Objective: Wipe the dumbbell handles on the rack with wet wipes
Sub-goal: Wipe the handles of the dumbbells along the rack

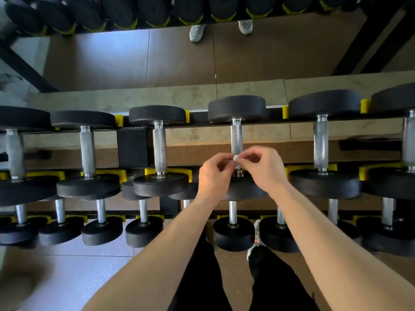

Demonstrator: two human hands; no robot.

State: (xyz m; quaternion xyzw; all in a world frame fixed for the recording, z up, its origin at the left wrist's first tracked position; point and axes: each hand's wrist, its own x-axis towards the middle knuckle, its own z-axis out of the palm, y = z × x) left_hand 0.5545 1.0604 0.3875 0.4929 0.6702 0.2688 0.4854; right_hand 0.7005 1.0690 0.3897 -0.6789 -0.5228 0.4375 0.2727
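The left hand and right hand pinch a tiny wadded wipe with curled fingers above a handle. Being so small, it may slip and drop.

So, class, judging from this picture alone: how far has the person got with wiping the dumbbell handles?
Done: no handle looks visibly wiped, so I cannot tell. In hand: the left hand and right hand both pinch a small white wipe over the near end of one top-row handle. Left: probably that handle, the neighbouring handles and the lower-row handles.
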